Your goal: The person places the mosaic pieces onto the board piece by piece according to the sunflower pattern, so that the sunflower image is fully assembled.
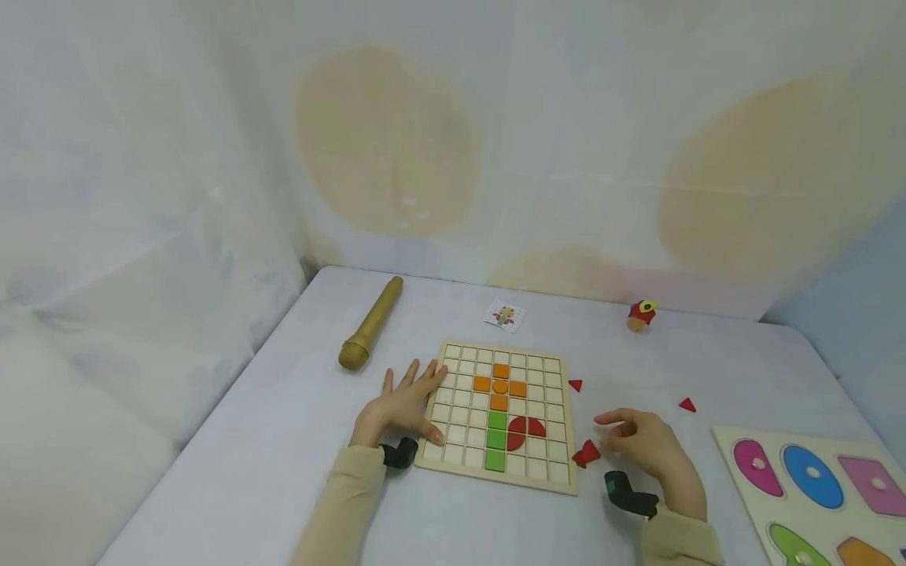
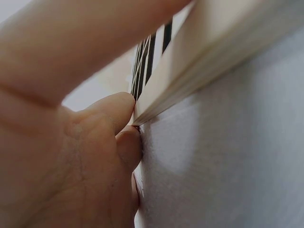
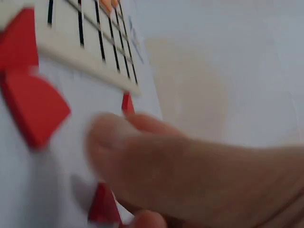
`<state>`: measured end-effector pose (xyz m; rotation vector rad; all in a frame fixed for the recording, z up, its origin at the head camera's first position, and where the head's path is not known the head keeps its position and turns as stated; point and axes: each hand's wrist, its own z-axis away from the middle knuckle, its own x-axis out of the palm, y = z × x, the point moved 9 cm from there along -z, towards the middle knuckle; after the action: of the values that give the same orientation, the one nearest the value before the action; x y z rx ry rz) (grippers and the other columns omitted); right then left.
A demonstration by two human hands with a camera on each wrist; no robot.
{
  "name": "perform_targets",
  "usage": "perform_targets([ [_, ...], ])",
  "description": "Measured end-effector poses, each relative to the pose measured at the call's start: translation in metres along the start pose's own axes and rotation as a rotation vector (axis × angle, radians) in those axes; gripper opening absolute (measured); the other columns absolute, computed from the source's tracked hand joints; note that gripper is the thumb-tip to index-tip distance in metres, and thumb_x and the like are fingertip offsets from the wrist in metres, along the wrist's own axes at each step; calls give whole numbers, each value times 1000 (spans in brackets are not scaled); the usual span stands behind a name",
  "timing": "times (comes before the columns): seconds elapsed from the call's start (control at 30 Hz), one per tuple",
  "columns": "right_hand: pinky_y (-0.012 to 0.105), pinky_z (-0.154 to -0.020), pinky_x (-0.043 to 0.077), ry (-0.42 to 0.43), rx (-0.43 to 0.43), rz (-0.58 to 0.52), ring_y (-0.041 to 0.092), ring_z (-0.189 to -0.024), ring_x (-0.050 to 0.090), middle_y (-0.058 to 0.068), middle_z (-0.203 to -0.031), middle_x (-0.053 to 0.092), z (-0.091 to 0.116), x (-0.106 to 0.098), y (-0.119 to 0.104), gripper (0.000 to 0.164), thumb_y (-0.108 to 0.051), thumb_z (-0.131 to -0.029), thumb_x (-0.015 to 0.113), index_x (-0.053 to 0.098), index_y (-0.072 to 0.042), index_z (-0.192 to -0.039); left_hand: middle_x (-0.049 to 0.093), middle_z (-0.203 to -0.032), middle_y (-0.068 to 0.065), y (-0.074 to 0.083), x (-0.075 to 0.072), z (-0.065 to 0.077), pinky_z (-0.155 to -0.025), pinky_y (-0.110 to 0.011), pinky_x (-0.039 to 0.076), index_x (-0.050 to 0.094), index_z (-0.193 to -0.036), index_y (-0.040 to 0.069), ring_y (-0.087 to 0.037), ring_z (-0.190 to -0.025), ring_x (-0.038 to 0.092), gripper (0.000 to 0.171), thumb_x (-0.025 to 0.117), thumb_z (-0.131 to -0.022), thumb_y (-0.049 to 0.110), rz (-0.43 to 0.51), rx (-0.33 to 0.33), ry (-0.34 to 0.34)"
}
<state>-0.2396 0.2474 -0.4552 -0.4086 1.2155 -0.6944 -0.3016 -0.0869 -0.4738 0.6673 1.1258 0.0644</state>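
A wooden grid board (image 1: 454, 462) lies on the table with flat pieces in its cells. Several orange squares (image 1: 501, 370) surround an orange circle (image 1: 500, 386); below run three green squares (image 1: 497, 439) in a column. Red quarter circles (image 1: 535, 427) sit beside the green ones. My left hand (image 1: 402, 409), fingers spread, rests along the board's left edge, thumb over its lower corner. Right of the board my right hand (image 1: 640, 444) hovers with loosely bent fingers, nothing seen between them. Near it lie red pieces (image 1: 587, 453) by the board's edge. Another red piece (image 3: 103, 206) shows beneath the fingers.
Small red triangles (image 1: 687, 405) lie on the table. A gold microphone (image 1: 371, 323) is at the back left, a picture card (image 1: 505, 315) behind the board, a red toy bird (image 1: 642, 315) at the back right. A colourful shape puzzle (image 1: 743, 478) occupies the front right.
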Motion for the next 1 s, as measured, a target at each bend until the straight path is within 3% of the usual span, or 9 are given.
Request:
perform_targets([
  [0.2,28,-60,36,-108,-45,-30,18,-76,47,4,-76,51,-2,16,9,44,-11,-78,78,68,-8,-120,2,-165,-6,0,0,-2,-113,-66,-18,13,-157,19,-33,-151,-12,122,87,-63,44,-11,1,-14],
  [0.4,28,-58,36,-70,-51,-8,18,-73,47,3,-77,53,-4,16,8,31,-12,-78,77,72,-8,-107,4,-165,-7,3,-1,-2,-113,-66,-18,15,-157,19,-33,-152,-10,121,88,-62,44,-9,12,-1],
  [0.73,27,-66,42,-34,-46,12,19,-81,53,3,-84,64,-5,13,3,22,-7,-75,79,65,-7,-92,2,-165,-10,4,1,1,-113,-66,-19,14,-157,15,-36,-151,-11,122,87,-63,44,8,14,-18],
  [1.0,28,-66,43,-42,-36,21,19,-80,53,4,-83,62,-4,14,-1,22,-9,-77,78,65,-6,-94,5,-164,-10,3,-1,1,-113,-67,-16,16,-156,15,-36,-151,-8,122,87,-62,45,2,8,1],
])
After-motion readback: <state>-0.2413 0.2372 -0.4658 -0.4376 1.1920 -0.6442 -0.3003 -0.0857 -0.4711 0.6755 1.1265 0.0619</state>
